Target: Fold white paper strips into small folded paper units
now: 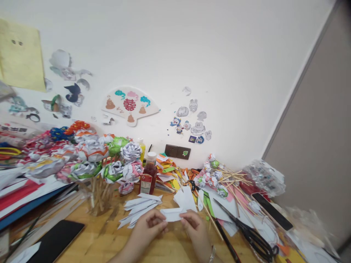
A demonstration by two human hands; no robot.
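A small white strip of paper [173, 214] is stretched between my two hands over the wooden table. My left hand [150, 225] pinches its left end, and my right hand [193, 225] grips the right end between thumb and fingers. Just behind my left hand lies a fanned pile of folded white paper strips [139, 207]. Beyond my right hand sit loose white paper pieces [185, 199]. A bracelet circles my right wrist.
Paper flowers on sticks stand in a clear container [100, 195] at left, near a red-brown bottle [148, 173]. A black phone [59, 239] lies front left. At right are black scissors [251, 233], another phone [272, 212], thin wooden sticks [237, 178] and paper scraps.
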